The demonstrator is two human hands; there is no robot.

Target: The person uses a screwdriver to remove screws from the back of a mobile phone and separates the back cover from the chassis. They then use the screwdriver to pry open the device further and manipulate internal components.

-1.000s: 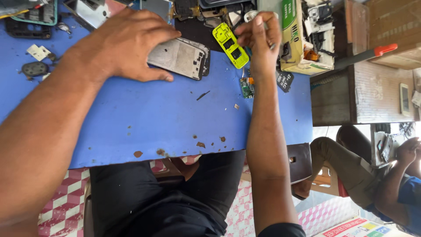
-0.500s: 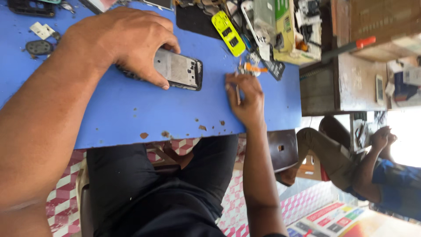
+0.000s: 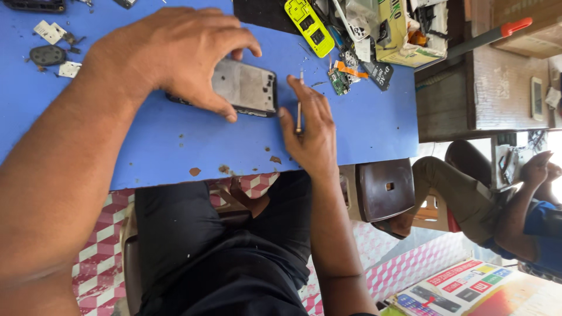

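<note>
Head view, left hand (image 3: 175, 52) fingers gripping grey phone (image 3: 246, 88), right hand (image 3: 310, 131) closed on thin screwdriver (image 3: 299, 108), yellow-green box (image 3: 398, 35) behind

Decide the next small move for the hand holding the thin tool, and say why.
Probably bring the thin metal tool in the right hand across to the opened grey phone body, which the left hand pins flat on the blue table; the tip sits just beside its edge.

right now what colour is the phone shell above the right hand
Bright yellow-green phone shell, clearest in the head view.
</note>
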